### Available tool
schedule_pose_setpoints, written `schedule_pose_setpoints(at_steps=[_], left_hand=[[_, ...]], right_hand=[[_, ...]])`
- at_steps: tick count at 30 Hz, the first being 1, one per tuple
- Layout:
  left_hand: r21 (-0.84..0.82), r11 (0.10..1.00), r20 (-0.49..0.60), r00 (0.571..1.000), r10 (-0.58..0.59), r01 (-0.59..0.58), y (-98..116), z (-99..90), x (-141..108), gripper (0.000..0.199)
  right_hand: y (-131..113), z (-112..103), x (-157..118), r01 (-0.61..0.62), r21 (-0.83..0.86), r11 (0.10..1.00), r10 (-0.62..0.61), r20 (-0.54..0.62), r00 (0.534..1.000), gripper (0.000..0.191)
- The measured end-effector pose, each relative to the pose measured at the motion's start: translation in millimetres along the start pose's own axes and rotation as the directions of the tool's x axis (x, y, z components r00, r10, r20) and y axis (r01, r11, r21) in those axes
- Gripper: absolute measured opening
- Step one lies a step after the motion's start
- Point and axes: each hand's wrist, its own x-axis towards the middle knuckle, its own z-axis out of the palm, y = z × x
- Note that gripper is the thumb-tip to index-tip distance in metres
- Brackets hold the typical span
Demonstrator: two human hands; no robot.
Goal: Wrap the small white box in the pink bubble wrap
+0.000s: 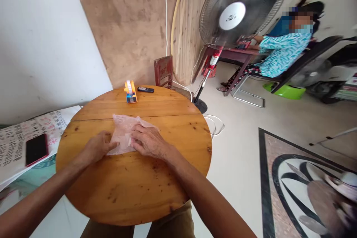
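Observation:
A crumpled, see-through pink plastic sheet that looks like bubble wrap (122, 124) lies spread on the round wooden table (111, 189). My left hand (97, 145) rests at its left edge, the thumb stretched onto the sheet and the fingers apart from it. On the right part of the sheet is my right hand (149, 141), its fingers bent and closed on a whitish fold. Whether anything lies under that hand or inside the fold is hidden. Beyond the sheet stands an orange and blue tape dispenser (130, 92), beside a small black handheld device (145, 89).
A phone (37, 150) lies on paper with writing (16, 137) to the left. Behind the table are a wooden chair (163, 71) and a standing fan (232, 15). Another person (287, 52) sits at a desk at the far right. White cable (214, 122) lies on the floor.

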Motion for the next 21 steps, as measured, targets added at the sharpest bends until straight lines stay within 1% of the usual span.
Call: schedule_pose_setpoints(at_steps=[1, 3, 5, 7, 9, 11, 14, 18, 21], left_hand=[[-0.142, 0.988, 0.045, 0.997, -0.061, 0.066, 5, 2.2, -5, 0.054], [-0.416, 0.902, 0.083, 0.992, -0.092, 0.118, 15, 7.5, -14, 0.050], [-0.568, 0.808, 0.093, 0.987, -0.129, 0.159, 25, 12.6, -18, 0.045], [-0.651, 0.741, 0.101, 0.987, -0.127, 0.163, 32, 16.1, -18, 0.040], [-0.692, 0.707, 0.103, 0.990, -0.100, 0.144, 39, 18.3, -16, 0.039], [-0.699, 0.706, 0.099, 0.993, -0.061, 0.113, 46, 20.2, -13, 0.038], [-0.665, 0.744, 0.095, 0.995, -0.009, 0.070, 58, 23.9, -10, 0.034], [-0.585, 0.810, 0.125, 0.991, 0.036, 0.044, 69, 28.5, -12, 0.024], [-0.540, 0.841, 0.132, 0.989, 0.073, 0.009, 70, 30.2, -15, 0.022]], right_hand=[[1, -2, 0, 0.005, 0.008, 1.000, -0.005, 0.004, 1.000, 0.013], [4, -5, 0, 0.015, 0.035, 0.999, -0.016, 0.005, 1.000, 0.014], [8, -8, 1, 0.028, 0.063, 0.998, -0.028, 0.005, 1.000, 0.014], [12, -9, 4, 0.037, 0.082, 0.996, -0.038, 0.012, 0.999, 0.015], [15, -10, 6, 0.038, 0.085, 0.996, -0.040, 0.028, 0.999, 0.014], [17, -10, 7, 0.037, 0.087, 0.995, -0.041, 0.039, 0.998, 0.014], [20, -5, 6, 0.037, 0.132, 0.991, -0.038, 0.003, 0.999, 0.015], [24, 4, 3, -0.007, 0.220, 0.975, 0.011, -0.015, 1.000, 0.014], [25, 11, 0, -0.022, 0.257, 0.966, 0.035, -0.047, 0.998, 0.023]])
